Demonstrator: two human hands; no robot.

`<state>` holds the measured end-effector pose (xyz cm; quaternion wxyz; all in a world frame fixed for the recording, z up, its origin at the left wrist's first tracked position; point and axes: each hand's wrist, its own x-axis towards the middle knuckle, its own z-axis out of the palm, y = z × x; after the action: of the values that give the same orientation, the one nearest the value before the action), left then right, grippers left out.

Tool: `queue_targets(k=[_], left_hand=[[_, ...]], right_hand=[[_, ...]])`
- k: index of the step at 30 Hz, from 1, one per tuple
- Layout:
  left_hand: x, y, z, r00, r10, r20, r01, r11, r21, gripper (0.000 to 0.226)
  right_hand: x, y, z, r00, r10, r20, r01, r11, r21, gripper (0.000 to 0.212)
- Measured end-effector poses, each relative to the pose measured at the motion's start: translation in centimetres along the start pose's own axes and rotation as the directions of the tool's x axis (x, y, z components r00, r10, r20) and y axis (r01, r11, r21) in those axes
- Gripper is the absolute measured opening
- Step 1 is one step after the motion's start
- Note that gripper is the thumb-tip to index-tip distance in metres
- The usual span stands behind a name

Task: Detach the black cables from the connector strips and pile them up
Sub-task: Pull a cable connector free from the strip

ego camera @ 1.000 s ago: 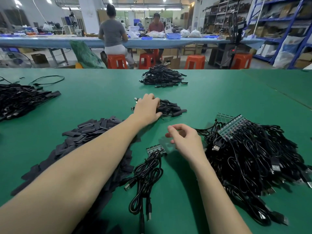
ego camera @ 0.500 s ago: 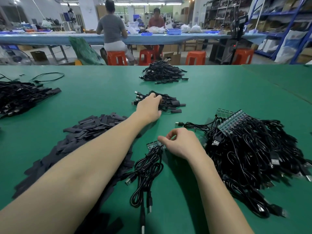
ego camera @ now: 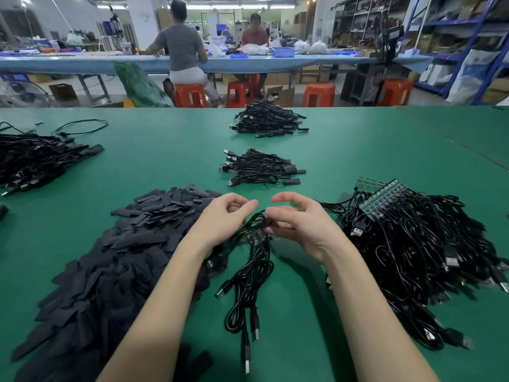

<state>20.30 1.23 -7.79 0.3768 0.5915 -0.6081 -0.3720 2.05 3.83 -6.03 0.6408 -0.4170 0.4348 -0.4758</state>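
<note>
- A connector strip [ego camera: 257, 236] lies on the green table [ego camera: 165, 161] between the two hands, its black cables [ego camera: 248, 279] trailing toward the viewer; the strip is blurred and partly hidden.
- The right hand [ego camera: 297, 224] pinches the cables just above the strip; the left hand [ego camera: 223, 219], fingers curled, seems to grip the strip's left end, though its hold is hidden.
- Beyond the strip sits a small pile of detached cables [ego camera: 261, 168]; farther still, another pile [ego camera: 267, 119].
- Right of the strip, a big heap of cabled strips [ego camera: 413, 244]; left of it, flat black pieces [ego camera: 132, 244].
</note>
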Motion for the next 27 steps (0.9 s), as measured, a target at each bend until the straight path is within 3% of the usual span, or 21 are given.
queue_targets(k=[4,7,10,13,16,18,20,23,27], left_hand=[[-0.3,-0.1,-0.5,0.991,-0.065,0.114,0.082,0.986,-0.144,0.036],[-0.7,0.4,-0.5,0.967,-0.141,0.212,0.173,0.975,-0.14,0.049],[-0.8,0.6,-0.4,0.939,-0.164,0.302,0.229,0.954,-0.193,0.042],[-0.9,0.8,-0.2,0.916,-0.116,0.383,0.265,0.893,-0.364,0.027],[-0.8,0.9,0.0,0.946,-0.103,0.307,0.245,0.847,-0.471,0.026],[-0.8,0.8,0.3,0.954,-0.089,0.286,0.217,0.864,-0.454,0.023],[-0.7,0.7,0.5,0.957,-0.065,0.283,0.19,0.876,-0.443,0.015],[-0.7,0.6,0.8,0.954,-0.016,0.301,0.149,0.893,-0.425,0.008],[-0.9,0.9,0.8,0.961,-0.018,0.275,0.143,0.887,-0.44,0.026]], right_hand=[[-0.4,-0.1,-1.1,0.979,-0.059,0.195,0.038,0.993,0.108,0.033],[-0.8,-0.2,-1.9,0.951,-0.079,0.297,0.036,0.988,0.148,0.024],[-1.0,-0.3,-2.6,0.93,-0.123,0.347,0.039,0.97,0.241,0.024],[-1.1,-0.5,-3.0,0.927,-0.092,0.363,0.03,0.984,0.173,0.018],[-1.0,-0.4,-2.7,0.986,0.011,0.166,0.017,0.986,-0.165,0.011],[-0.6,0.0,-2.3,0.998,-0.057,-0.032,0.044,0.946,-0.322,0.016],[-0.3,0.3,-1.6,0.986,-0.124,-0.112,0.088,0.956,-0.281,0.016],[-0.2,0.6,-0.9,0.98,-0.164,-0.111,0.127,0.95,-0.285,0.01],[-0.1,0.7,-0.9,0.979,-0.172,-0.106,0.133,0.944,-0.303,0.013]])
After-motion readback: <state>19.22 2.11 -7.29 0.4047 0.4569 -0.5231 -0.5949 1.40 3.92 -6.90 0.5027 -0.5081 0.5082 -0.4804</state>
